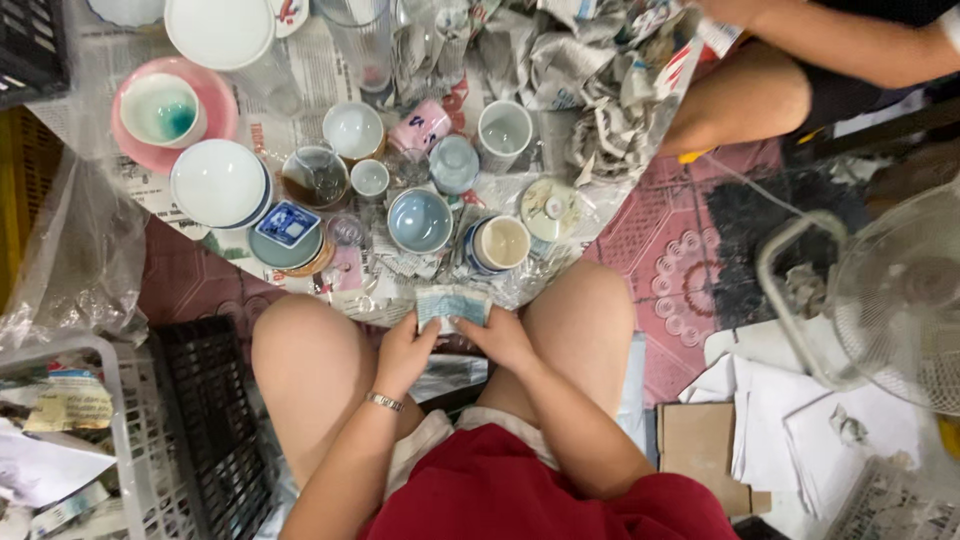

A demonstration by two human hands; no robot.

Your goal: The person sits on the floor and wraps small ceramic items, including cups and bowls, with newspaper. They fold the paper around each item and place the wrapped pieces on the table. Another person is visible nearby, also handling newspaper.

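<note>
Both of your hands are closed on 1 small pale blue-patterned cup, held low between your knees: your left hand grips its left side and your right hand wraps its right side, thumbs on top. It looks like glazed ceramic, so expect it to be stiff, smooth, a little slippery and easy to chip. Hold it by the wall with fingers spread, not by the rim alone. Just beyond your hands, on newspaper spread over the floor, stand more cups and bowls: a blue-rimmed cup on its side and a light blue bowl are nearest. Crumpled newspaper lies farther off to the right.
</note>
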